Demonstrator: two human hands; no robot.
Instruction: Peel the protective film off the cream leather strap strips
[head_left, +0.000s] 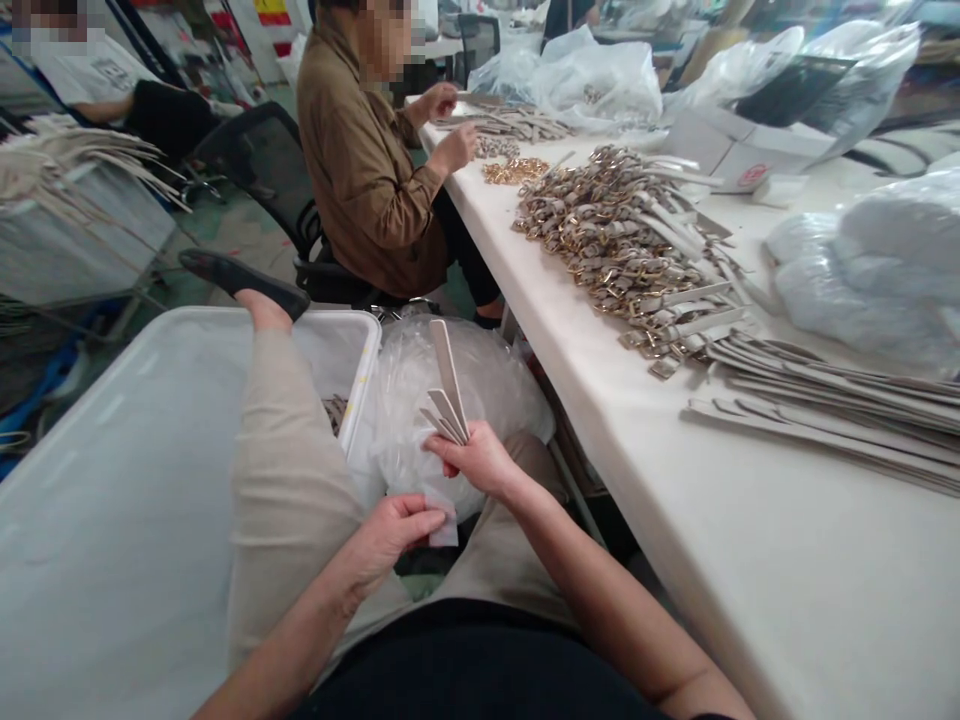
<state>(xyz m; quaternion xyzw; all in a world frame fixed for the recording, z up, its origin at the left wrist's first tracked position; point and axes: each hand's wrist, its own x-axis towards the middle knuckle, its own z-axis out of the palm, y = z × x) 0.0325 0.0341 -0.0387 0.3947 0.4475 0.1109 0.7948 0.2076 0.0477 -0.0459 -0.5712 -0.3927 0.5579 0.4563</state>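
Note:
Several flat beige straps stick up, fanned out, from my right hand, which is closed around their lower ends above my lap. Lower and to the left, my left hand pinches a small, pale, thin piece between thumb and fingers; whether it is paper or plastic I cannot tell. The two hands are close together but apart. Just beyond them is a clear plastic bag, its contents not readable. On the table lie a heap of straps with gold buckles and a stack of long beige straps.
A large white tub stands at my left, with my leg across it. The white table runs along my right. A co-worker in a brown shirt sits at its far side, near small gold parts. Plastic bags lie at the right.

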